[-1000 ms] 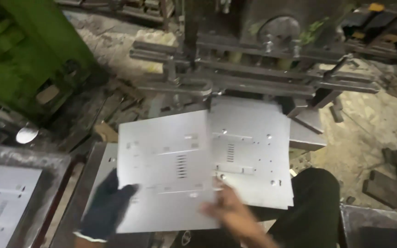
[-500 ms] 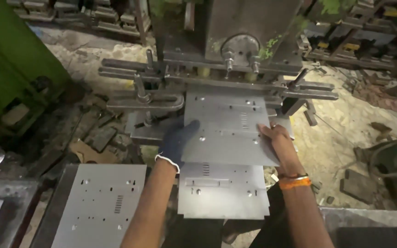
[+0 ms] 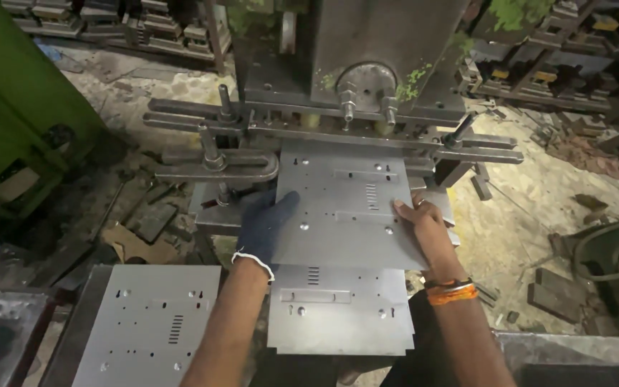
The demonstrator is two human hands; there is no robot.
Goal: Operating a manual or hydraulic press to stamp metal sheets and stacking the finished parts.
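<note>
Holding a punched sheet-metal panel at the press

Starting nearest the camera, a flat grey steel panel [image 3: 339,310] lies in front of the person's lap, dull and smooth, pierced with small round holes, a short row of louvre slots and one long rectangular slot. To its left, a matching panel [image 3: 148,324] rests on a dark metal stand [image 3: 62,330], well apart from both hands.

Just beyond, the upper sheet-metal panel [image 3: 345,208] overlaps the far edge of the near panel and reaches under the head of the press. It is a thin rectangle of bare grey steel with the same pattern: scattered round holes, a vertical stack of narrow slots near its middle, and two long raised or cut bars. The left hand [image 3: 265,226], in a dark knitted glove with a white cuff, lies flat along the panel's left edge, fingers spread and grasping that side. The bare right hand [image 3: 418,218], an orange band on its wrist, presses on the right edge, fingers curled over it.

Farther off stands the press [image 3: 367,57], heavy, grey and flaked with green paint, its horizontal guide bars [image 3: 209,168] and clamping bolts [image 3: 348,104] crowding the panel's far end. Scrap and dark offcuts [image 3: 134,236] litter the dusty floor around its base.
</note>
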